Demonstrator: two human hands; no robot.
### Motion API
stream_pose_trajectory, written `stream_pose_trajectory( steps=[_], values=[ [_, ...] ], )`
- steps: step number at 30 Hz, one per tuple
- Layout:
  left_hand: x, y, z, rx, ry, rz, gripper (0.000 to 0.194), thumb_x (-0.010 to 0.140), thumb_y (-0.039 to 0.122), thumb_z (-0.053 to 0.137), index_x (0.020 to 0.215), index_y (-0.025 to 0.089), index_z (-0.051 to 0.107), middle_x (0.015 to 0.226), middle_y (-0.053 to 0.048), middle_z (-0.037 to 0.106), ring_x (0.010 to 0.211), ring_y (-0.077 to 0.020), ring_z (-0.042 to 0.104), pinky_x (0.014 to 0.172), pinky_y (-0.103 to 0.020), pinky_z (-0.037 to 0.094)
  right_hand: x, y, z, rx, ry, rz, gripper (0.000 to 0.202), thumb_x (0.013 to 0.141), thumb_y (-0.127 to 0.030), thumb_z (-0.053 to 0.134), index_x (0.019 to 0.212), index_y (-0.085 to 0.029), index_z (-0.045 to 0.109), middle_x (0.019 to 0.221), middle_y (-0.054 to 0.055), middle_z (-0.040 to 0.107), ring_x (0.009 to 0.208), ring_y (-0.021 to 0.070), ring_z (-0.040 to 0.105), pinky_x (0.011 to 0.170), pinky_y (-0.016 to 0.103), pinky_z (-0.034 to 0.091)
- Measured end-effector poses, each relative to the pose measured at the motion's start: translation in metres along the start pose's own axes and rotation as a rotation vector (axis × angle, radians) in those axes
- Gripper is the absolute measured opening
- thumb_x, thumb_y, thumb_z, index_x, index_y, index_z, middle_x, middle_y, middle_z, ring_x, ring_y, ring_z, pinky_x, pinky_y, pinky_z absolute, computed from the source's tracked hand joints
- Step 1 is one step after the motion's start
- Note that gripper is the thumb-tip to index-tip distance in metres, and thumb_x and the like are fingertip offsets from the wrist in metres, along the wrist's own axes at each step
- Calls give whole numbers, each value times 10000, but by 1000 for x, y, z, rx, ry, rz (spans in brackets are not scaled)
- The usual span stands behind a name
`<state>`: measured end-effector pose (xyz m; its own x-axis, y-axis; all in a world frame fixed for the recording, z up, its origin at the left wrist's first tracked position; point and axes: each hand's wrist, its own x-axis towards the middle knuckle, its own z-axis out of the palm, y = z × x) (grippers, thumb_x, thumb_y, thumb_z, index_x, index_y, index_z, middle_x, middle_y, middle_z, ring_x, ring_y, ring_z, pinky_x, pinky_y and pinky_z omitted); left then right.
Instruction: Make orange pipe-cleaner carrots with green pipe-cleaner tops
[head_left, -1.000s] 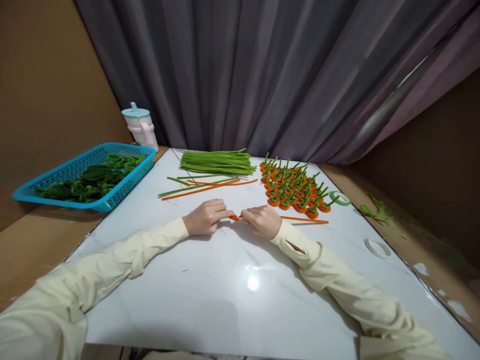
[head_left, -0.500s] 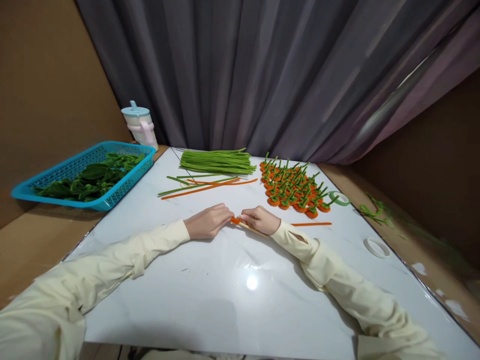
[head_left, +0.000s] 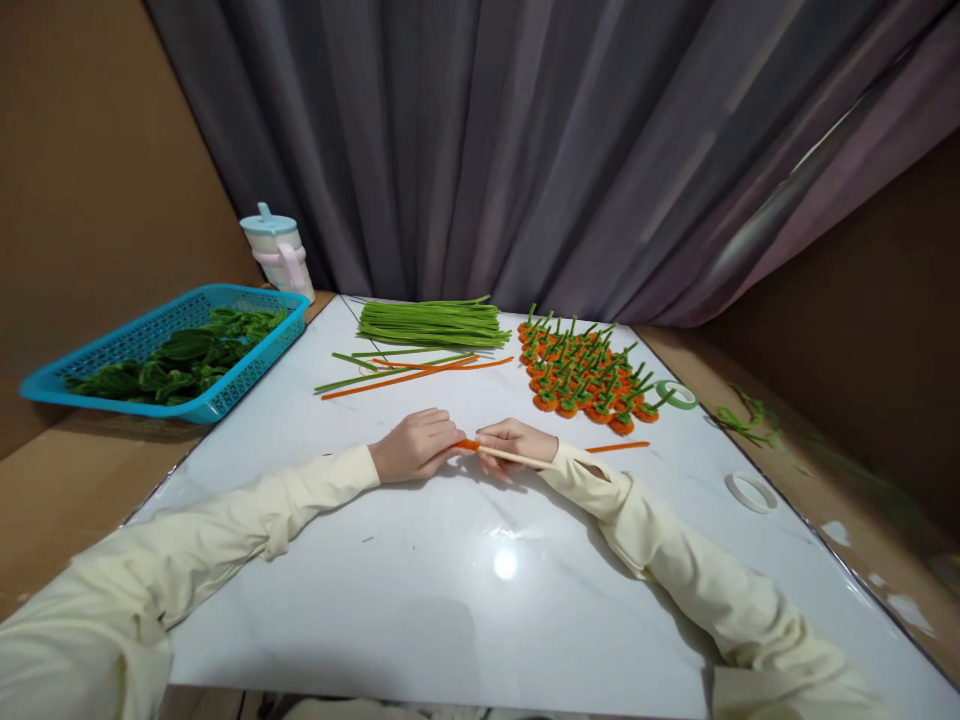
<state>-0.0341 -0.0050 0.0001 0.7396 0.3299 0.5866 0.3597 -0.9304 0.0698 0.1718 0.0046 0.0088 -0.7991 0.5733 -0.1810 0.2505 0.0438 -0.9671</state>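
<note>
Above the middle of the table, my left hand (head_left: 420,445) is closed around one end of a thin pale stick (head_left: 517,458). Orange pipe cleaner (head_left: 468,445) is wound about the stick beside those fingertips. Close on the right, my right hand (head_left: 519,440) pinches at the winding, and the stick's bare length runs under its palm toward the wrist. A straight orange pipe cleaner tail (head_left: 619,447) sticks out past the right wrist; its join with the winding is hidden by the hand.
Loose orange and green pipe cleaners (head_left: 405,377) lie beyond my hands, before a green bundle (head_left: 431,322). Small orange pieces with green stems (head_left: 585,375) stand at right, near tape rolls (head_left: 752,492). A blue basket (head_left: 217,400) of green shapes and a cup (head_left: 279,255) are left.
The orange tail has drawn in a little to the left. My right hand's fingers have shifted and loosened around the stick, and more of its bare length shows. My left hand has barely moved.
</note>
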Motion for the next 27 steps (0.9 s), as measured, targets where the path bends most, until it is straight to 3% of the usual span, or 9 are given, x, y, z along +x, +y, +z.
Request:
stream_pose_trajectory(
  steps=[4,9,13,18,27],
  values=[
    [1,2,1,-75,137,-111,219,910,238,369,833,142,552,630,-42,551,588,-140,470,559,-251,389,6,2,11,172,78,-32,386,799,-502,425,657,-150,496,415,-14,539,282,52,297,312,197,167],
    [1,2,2,-86,196,-194,188,906,227,401,870,126,555,675,-50,581,588,-129,493,561,-240,410,12,6,17,256,180,-28,330,840,-392,362,645,-154,480,358,-23,515,244,49,240,293,194,131],
    [0,0,5,-85,188,-181,175,897,198,417,952,113,560,756,-77,629,628,-137,521,595,-250,440,13,8,19,271,225,-19,347,838,-401,381,612,-155,476,282,-44,450,221,46,212,283,180,131],
    [-2,-2,7,-69,188,-156,254,893,168,414,1123,110,506,783,-81,642,663,-146,534,628,-266,463,15,9,24,291,283,-34,361,828,-459,397,647,-156,473,331,-29,507,224,48,247,280,177,149],
    [0,-3,6,-15,228,-130,190,879,138,428,1025,111,546,804,-88,663,647,-142,554,607,-253,464,15,8,26,258,298,-54,378,809,-522,387,714,-163,455,365,-53,493,231,46,254,272,173,162]
  ],
)
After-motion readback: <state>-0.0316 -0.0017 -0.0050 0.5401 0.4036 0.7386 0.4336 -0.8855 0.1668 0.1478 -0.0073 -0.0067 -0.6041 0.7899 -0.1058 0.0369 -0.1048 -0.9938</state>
